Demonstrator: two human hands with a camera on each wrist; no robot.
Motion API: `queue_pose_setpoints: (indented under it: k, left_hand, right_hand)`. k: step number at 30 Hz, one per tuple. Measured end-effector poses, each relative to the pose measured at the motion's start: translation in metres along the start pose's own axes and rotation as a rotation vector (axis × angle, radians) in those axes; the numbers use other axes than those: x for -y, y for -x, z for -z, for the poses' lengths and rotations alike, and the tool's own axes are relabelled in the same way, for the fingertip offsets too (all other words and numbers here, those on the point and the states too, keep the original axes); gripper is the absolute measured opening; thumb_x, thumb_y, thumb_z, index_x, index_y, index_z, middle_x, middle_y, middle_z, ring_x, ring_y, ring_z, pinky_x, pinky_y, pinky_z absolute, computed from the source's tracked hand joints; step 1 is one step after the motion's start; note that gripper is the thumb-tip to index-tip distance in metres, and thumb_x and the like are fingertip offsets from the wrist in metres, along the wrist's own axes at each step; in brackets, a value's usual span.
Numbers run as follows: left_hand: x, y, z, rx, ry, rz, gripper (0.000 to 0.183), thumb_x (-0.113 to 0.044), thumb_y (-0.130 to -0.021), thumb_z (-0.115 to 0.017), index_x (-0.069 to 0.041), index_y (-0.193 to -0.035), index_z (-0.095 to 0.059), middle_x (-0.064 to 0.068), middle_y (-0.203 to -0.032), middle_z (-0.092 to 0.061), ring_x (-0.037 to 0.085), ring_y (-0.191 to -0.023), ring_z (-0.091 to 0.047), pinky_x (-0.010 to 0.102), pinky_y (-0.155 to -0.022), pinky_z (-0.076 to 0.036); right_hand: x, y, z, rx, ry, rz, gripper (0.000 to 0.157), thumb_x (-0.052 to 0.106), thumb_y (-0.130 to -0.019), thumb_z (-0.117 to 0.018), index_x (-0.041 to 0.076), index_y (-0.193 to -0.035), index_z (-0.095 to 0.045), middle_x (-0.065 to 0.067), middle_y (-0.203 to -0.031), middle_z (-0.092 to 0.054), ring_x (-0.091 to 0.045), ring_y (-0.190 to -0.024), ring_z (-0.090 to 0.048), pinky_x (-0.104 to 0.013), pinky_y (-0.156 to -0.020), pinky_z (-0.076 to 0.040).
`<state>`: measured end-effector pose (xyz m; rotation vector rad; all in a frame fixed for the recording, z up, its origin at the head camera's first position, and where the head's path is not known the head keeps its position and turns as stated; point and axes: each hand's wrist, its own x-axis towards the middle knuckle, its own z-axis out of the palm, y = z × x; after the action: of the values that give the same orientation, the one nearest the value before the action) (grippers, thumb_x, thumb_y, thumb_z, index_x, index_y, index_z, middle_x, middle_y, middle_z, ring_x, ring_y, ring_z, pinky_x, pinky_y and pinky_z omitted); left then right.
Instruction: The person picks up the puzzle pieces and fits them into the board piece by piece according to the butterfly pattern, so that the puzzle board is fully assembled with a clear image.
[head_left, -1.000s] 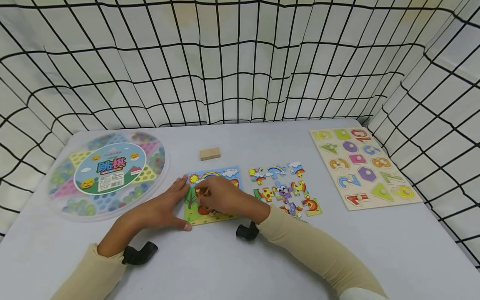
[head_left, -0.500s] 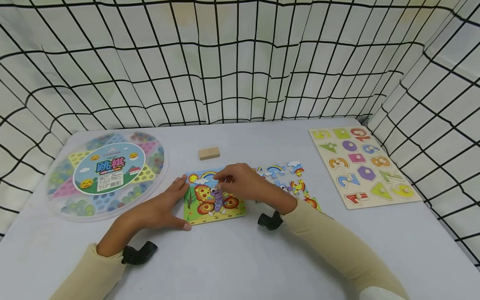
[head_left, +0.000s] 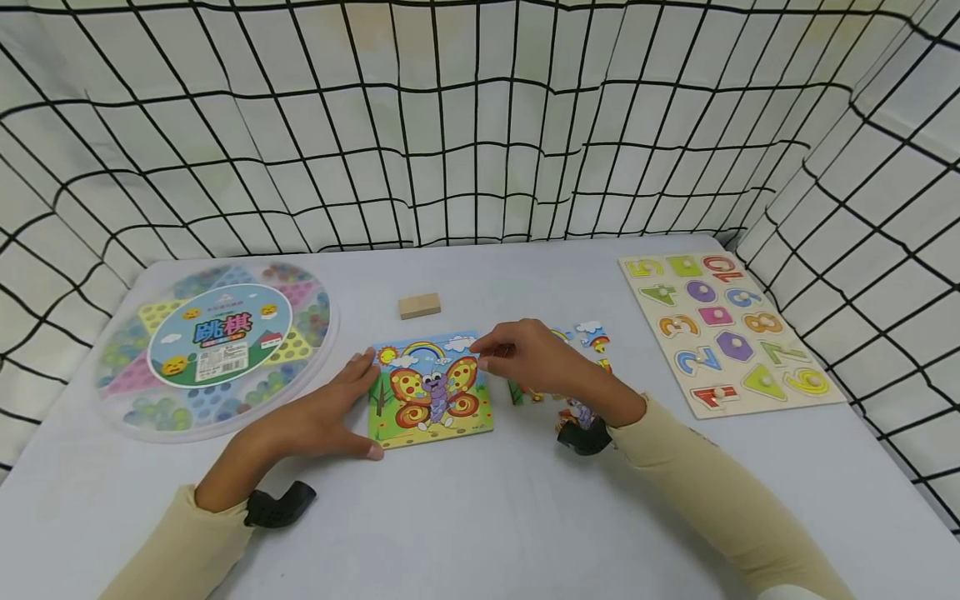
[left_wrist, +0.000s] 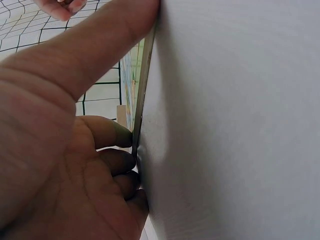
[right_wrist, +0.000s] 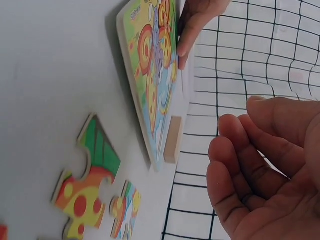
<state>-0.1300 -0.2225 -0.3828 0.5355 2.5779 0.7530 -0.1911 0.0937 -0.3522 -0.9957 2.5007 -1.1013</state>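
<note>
A butterfly picture puzzle board (head_left: 437,387) lies flat on the white table. My left hand (head_left: 318,422) rests along its left side, the thumb at the near corner and the fingers towards the far corner. In the left wrist view, those fingertips touch the thin edge of the board (left_wrist: 143,82). My right hand (head_left: 536,358) hovers by the far right corner, over loose puzzle pieces (head_left: 592,335) that it partly hides. Its fingers are loosely curled with nothing between them in the right wrist view, where a green-and-orange piece (right_wrist: 82,195) and a smaller blue piece (right_wrist: 126,210) show.
Behind the puzzle board is a small wooden block (head_left: 419,306). A round Chinese checkers set (head_left: 217,337) lies at the left. A wooden number-and-shape board (head_left: 765,406) sits at the right. Black netting (head_left: 480,152) over white cloth surrounds the table's back and sides.
My right hand has lifted off the butterfly picture and moved right, to the board's far right corner, uncovering the picture and covering some loose pieces. My left hand has stayed in place.
</note>
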Motion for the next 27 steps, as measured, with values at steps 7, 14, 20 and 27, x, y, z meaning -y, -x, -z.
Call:
queue_pose_setpoints:
  k: [7, 14, 20, 27]
  left_hand:
    - [-0.001, 0.002, 0.001, 0.001, -0.011, 0.007, 0.120, -0.049, -0.070, -0.084, 0.005, -0.153, -0.017, 0.017, -0.161, 0.004, 0.039, -0.146, 0.004, 0.059, -0.112, -0.012]
    - [-0.002, 0.001, 0.001, 0.005, -0.008, 0.011, 0.120, -0.050, -0.070, -0.084, 0.004, -0.153, -0.016, 0.016, -0.162, 0.004, 0.038, -0.146, 0.005, 0.059, -0.112, -0.012]
    - [-0.002, 0.002, 0.001, 0.006, -0.018, 0.019, 0.119, -0.049, -0.070, -0.084, 0.005, -0.153, -0.016, 0.017, -0.161, 0.004, 0.038, -0.146, 0.004, 0.059, -0.112, -0.012]
    - [-0.004, 0.001, 0.002, 0.016, -0.013, 0.016, 0.119, -0.049, -0.071, -0.083, 0.004, -0.153, -0.016, 0.017, -0.161, 0.004, 0.039, -0.146, 0.005, 0.059, -0.112, -0.012]
  right_hand:
    - [-0.006, 0.013, 0.014, 0.007, 0.004, 0.039, 0.025, 0.013, -0.095, -0.065, 0.002, -0.116, -0.070, 0.002, -0.102, -0.069, -0.012, -0.085, -0.059, -0.030, -0.074, -0.052]
    - [-0.015, 0.032, 0.030, 0.005, 0.011, -0.006, 0.021, 0.011, -0.094, -0.065, 0.003, -0.112, -0.072, 0.003, -0.098, -0.070, -0.014, -0.081, -0.058, -0.032, -0.071, -0.051]
    - [-0.023, 0.048, 0.034, 0.033, 0.034, -0.027, 0.022, 0.010, -0.093, -0.066, 0.003, -0.114, -0.071, 0.000, -0.100, -0.071, -0.015, -0.080, -0.057, -0.029, -0.068, -0.050]
    - [-0.035, 0.065, 0.042, 0.048, 0.039, -0.061, 0.022, 0.008, -0.093, -0.065, 0.003, -0.114, -0.071, 0.001, -0.101, -0.070, -0.013, -0.081, -0.059, -0.028, -0.070, -0.051]
